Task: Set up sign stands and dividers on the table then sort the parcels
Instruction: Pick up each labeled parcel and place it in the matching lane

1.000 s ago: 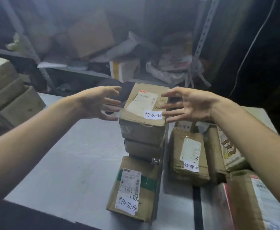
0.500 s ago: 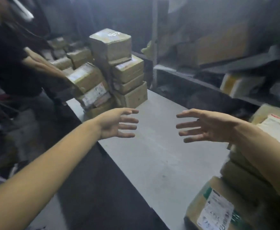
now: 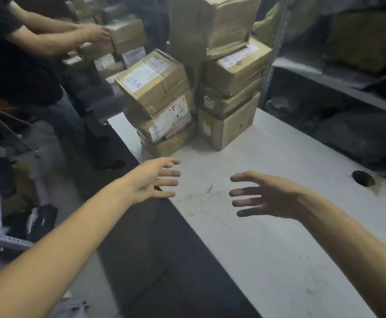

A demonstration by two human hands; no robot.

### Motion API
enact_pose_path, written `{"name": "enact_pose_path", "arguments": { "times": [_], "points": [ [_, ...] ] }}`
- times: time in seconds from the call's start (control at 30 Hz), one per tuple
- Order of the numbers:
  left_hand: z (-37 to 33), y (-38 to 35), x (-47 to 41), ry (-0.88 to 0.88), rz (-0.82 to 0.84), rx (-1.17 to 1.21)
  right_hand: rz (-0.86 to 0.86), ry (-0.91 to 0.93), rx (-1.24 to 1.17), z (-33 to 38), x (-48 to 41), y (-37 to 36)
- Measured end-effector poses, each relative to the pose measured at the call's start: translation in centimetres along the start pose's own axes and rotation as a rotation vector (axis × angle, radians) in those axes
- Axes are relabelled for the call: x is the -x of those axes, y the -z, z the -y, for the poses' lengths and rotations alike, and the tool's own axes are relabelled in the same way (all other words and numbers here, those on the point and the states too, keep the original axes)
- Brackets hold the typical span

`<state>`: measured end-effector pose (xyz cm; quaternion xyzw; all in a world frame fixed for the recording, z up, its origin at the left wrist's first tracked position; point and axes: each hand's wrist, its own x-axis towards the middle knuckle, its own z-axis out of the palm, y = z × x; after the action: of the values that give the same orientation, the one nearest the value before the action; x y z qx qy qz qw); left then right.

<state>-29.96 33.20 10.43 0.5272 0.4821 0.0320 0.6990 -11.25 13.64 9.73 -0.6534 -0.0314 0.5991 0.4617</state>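
Note:
Two stacks of brown cardboard parcels stand at the far end of the white table [image 3: 267, 237]. The left stack [image 3: 162, 106] leans, with a tilted box on top bearing a white handwritten label. The right stack [image 3: 231, 88] is taller. My left hand [image 3: 155, 180] hovers over the table's left edge with fingers spread, holding nothing. My right hand [image 3: 263, 196] is held out over the table, fingers spread and palm facing left, also holding nothing. Both hands are a short way in front of the stacks, apart from them.
Another person in a dark shirt [image 3: 15, 58] stands at the far left, handling boxes [image 3: 123, 35]. A metal shelf [image 3: 338, 83] with dark bundles runs along the right. A round hole [image 3: 362, 178] is in the table near its right edge. Clutter lies on the floor at left.
The view has swung left from the parcels on the right to the two stacks at the table's far end. Both hands stay open and have come nearer the stacks.

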Motion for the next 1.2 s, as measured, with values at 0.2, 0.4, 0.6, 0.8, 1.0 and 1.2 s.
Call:
{"name": "enact_pose_path", "arguments": {
  "times": [0.2, 0.4, 0.6, 0.8, 1.0, 1.2],
  "points": [
    [-2.5, 3.2, -6.2, 0.028, 0.091, 0.027, -0.001, -0.044, -0.061, 4.9, -8.8, -2.1],
    [-7.0, 7.5, -7.9, 0.057, 0.075, 0.068, 0.059, 0.031, -0.14, 12.9, -12.9, -6.5],
    [-9.9, 14.0, -9.5, 0.024, -0.093, 0.079, 0.053, 0.131, -0.132, 17.9, -14.3, -10.9],
    [-14.8, 17.3, -13.1, -0.159, -0.228, 0.046, -0.077, 0.178, -0.168, 19.8, -14.2, -14.1],
    [-19.0, 16.6, -15.5, -0.311, -0.038, -0.134, -0.195, 0.202, -0.191, 20.3, -14.4, -16.8],
    [-19.8, 16.0, -16.4, -0.393, 0.041, -0.266, -0.245, 0.226, -0.247, 19.8, -15.1, -18.2]
  ]
}}
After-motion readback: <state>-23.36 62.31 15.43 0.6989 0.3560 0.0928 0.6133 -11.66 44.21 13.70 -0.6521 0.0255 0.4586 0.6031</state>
